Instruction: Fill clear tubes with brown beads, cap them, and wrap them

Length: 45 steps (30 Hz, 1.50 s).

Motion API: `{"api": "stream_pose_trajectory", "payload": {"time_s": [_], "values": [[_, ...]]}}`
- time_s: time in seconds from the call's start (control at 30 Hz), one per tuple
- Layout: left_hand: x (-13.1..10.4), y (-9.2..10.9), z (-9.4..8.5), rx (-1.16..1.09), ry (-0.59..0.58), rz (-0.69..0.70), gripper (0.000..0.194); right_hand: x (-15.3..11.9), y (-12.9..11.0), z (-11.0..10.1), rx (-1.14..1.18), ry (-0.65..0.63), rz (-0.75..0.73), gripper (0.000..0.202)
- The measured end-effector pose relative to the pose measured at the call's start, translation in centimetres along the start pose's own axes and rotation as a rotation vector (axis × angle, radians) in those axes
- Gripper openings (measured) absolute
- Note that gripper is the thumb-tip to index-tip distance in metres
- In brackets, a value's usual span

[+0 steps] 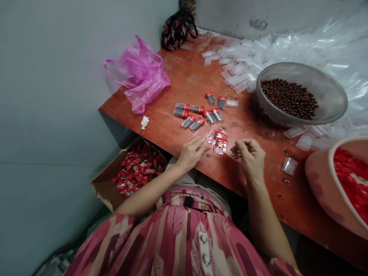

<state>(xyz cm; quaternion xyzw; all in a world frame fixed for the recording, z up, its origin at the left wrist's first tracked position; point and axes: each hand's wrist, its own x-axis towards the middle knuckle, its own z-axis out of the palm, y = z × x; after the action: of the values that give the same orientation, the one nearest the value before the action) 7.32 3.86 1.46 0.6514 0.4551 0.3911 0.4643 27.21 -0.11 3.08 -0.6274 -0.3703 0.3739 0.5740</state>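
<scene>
Along the table's [224,168] near edge, the hands stand apart: left hand [191,154] extended, right hand [251,155] curled, fingertips pinched; whether either grips anything cannot be told. Between them lie the red labels [220,145], nearer the left, overlapping without one clear long axis. Beyond: filled vials [209,117].

The wrappers [220,143] lie on the table [188,82], close to the near edge, between the left hand [192,154] and the right hand [249,156]. A group of jars [197,124] lies beyond the wrappers. The plastic bag [145,74] rests at the left edge; the handbag [175,32] sits in the far left corner. Containers [238,74] spread behind and right of the bowl [330,94], which holds balls [287,97]. The basin [322,184], at near right, holds caps [349,176]. The box [103,193], below the table at left, holds packs [138,168].
</scene>
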Motion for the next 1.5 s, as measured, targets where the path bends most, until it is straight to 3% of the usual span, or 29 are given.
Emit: {"api": "stream_pose_trajectory", "payload": {"time_s": [0.1,0.23,0.43,0.6,0.67,0.73,0.83,0.93,1.0,1.13,1.23,1.37,1.5], "values": [[3.5,-0.9,3.1,0.402,-0.195,0.212,0.045,-0.3,0.3,-0.4,-0.026,-0.010,-0.002,0.029],[4.6,-2.8,5.3,0.677,-0.233,0.281,0.029,-0.4,0.8,-1.1,-0.045,-0.023,0.024,0.028],[3.9,-3.2,5.0,0.654,-0.154,0.365,0.026,1.3,2.6,-1.3,-0.154,-0.011,0.037,0.031],[3.2,-1.7,4.5,0.410,-0.103,0.369,0.031,2.4,2.2,0.4,0.110,-0.094,0.166,0.039],[2.9,-1.1,4.0,0.238,-0.067,0.277,0.041,2.6,1.4,1.1,0.185,-0.087,0.198,0.038],[2.7,-0.6,3.3,0.054,-0.068,0.082,0.047,2.9,0.6,1.6,0.203,-0.106,0.215,0.039],[2.5,-0.3,2.3,-0.234,-0.184,-0.241,0.042,3.5,-0.1,2.5,0.155,-0.202,0.234,0.042],[2.5,-0.3,1.5,-0.487,-0.218,-0.430,0.043,4.7,-0.2,3.5,0.031,-0.295,0.197,0.042],[2.4,-0.4,1.1,-0.572,-0.161,-0.486,0.042,6.0,-0.3,4.3,-0.130,-0.307,0.093,0.037],[2.2,-0.3,0.2,-0.653,-0.014,-0.575,0.038,9.6,-0.7,6.0,-0.738,-0.131,-0.194,0.035],[2.4,0.1,-0.3,-0.705,0.081,-0.656,0.035,12.0,-0.7,7.3,-1.110,-0.136,-0.130,0.035],[2.7,0.3,-0.8,-0.773,0.182,-0.687,0.033,13.3,0.3,7.9,-1.146,-0.216,-0.054,0.028],[3.1,0.0,-1.0,-0.863,0.232,-0.711,0.031,11.1,0.8,6.4,-0.819,-0.102,-0.212,0.028]]}}
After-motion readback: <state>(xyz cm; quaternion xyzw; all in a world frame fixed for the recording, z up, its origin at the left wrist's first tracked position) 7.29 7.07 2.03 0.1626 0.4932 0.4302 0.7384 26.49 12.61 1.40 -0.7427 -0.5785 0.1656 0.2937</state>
